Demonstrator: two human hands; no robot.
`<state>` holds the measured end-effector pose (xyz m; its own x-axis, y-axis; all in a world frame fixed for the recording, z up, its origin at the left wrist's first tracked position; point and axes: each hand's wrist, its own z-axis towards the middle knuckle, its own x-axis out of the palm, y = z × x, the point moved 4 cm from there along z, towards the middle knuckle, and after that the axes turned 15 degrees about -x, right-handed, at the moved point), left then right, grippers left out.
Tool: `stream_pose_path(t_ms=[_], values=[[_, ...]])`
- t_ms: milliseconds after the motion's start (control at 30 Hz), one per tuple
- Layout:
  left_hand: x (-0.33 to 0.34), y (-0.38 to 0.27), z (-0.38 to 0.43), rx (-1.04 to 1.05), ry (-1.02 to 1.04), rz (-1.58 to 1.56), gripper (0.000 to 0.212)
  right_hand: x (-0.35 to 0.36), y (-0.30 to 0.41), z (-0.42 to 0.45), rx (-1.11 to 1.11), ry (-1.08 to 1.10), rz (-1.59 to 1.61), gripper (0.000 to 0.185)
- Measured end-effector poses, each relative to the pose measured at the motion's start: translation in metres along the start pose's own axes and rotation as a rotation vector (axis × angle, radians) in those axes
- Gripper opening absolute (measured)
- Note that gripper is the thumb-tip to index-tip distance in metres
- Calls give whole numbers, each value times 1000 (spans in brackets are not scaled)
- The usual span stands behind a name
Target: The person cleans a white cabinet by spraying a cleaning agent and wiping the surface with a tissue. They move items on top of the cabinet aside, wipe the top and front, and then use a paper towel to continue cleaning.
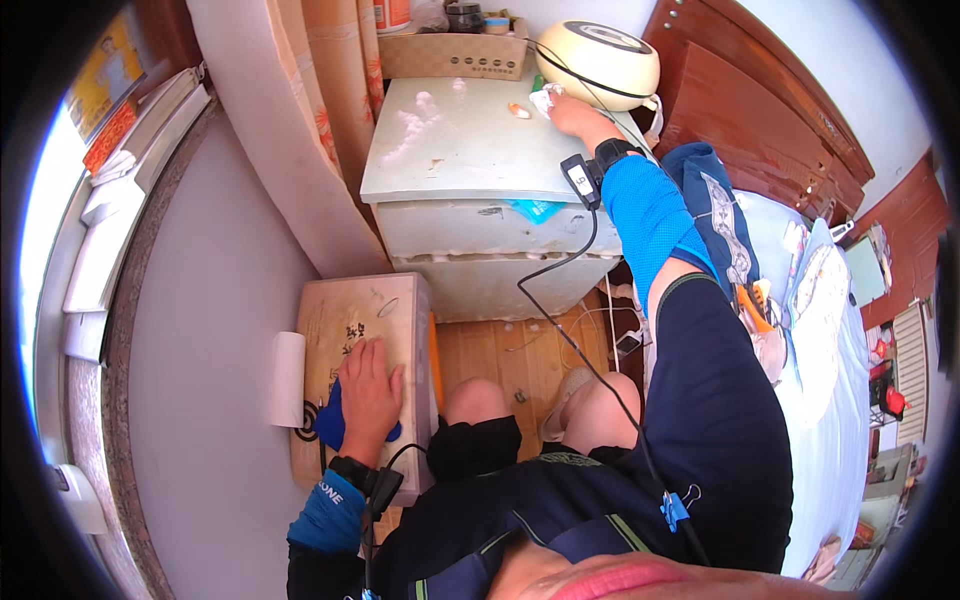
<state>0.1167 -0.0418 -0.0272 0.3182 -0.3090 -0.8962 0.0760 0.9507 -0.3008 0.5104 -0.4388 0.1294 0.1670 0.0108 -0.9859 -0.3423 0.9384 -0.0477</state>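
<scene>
My right hand (576, 118) reaches to the back right of a pale bedside cabinet (480, 169). Its fingers grip a crumpled white tissue or cloth (543, 100) against the cabinet top, beside a cream rounded appliance (596, 64). A small orange-and-white object (518, 111) lies left of the tissue, and a small green item (538, 82) shows behind it. Whitish foam-like patches (414, 124) mark the top's left side. My left hand (367, 390) rests flat on a lidded storage box (330, 300), its palm partly covering a blue item (330, 424).
A patterned carton (454, 56) holding jars stands at the cabinet's back. Blue plastic (536, 210) pokes from the upper drawer. A white paper roll (288, 379) lies on the storage box's left edge. To the right is a bed (814, 450) with clothes. A black cable (555, 322) hangs from my right wrist.
</scene>
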Motion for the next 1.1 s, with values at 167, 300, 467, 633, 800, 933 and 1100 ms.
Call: stream_pose_path(t_ms=[167,300,467,633,800,933,1100], values=[[0,1,1,-1,-4,17,55,-13,23,-20,-78,66,61,48],[2,1,1,9,1,23,54,-12,68,-65,-255,-214,181,42],[1,2,0,-3,-11,7,54,-20,57,-82,-236,-178,378,37],[2,2,-1,14,-42,26,54,-24,63,-40,-108,-251,488,35],[1,3,0,13,-43,4,54,-16,138,-30,-299,-284,431,37],[2,3,1,7,-26,20,55,-21,143,-72,-510,-359,435,36],[4,4,1,-7,4,24,55,-29,85,-73,-140,-153,920,35]])
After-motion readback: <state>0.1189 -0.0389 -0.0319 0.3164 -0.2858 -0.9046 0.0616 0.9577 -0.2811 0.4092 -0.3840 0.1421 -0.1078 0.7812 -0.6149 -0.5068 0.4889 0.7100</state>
